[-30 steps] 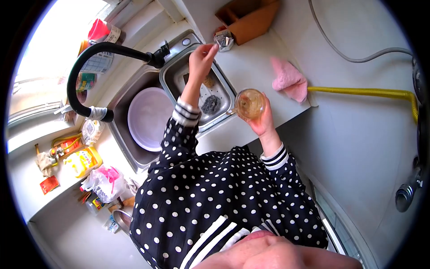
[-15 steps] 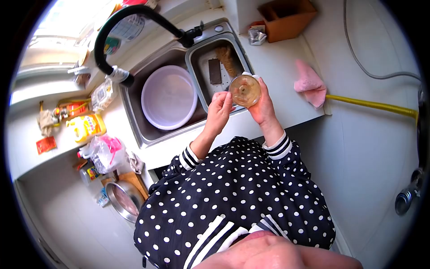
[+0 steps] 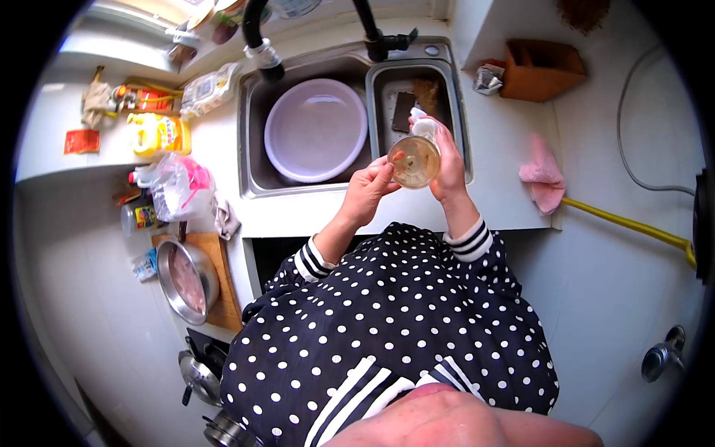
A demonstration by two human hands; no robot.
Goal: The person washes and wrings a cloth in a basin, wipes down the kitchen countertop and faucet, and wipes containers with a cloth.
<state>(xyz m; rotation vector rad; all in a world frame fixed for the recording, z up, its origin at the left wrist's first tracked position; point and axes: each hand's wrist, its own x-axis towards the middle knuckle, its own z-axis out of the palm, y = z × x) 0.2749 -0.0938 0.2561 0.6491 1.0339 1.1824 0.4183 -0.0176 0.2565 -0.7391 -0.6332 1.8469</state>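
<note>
Before the sink I hold a small, round, clear container (image 3: 415, 162) with a brownish tint, its circular face turned up at me. My right hand (image 3: 450, 170) wraps its right side. At its left rim the fingertips of my left hand (image 3: 369, 191) pinch closed. Something white (image 3: 424, 125) shows beyond the container by my right fingers; I cannot make out what it is. Behind my hands, the small sink basin (image 3: 378, 82) holds a dark flat block (image 3: 403, 110) and a brown scrubber-like piece (image 3: 426, 95).
A lilac washbasin (image 3: 277, 112) sits in the large sink bowl under a black faucet (image 3: 252, 26). On the left are a yellow bottle (image 3: 160, 135), a plastic bag (image 3: 179, 186) and a steel pot (image 3: 211, 279). To the right, a pink cloth (image 3: 544, 182) and a brown box (image 3: 547, 74).
My view has turned, so the sink and counter sit differently in the picture. Both hands still hold the container, now tilted slightly, with more of the white part showing.
</note>
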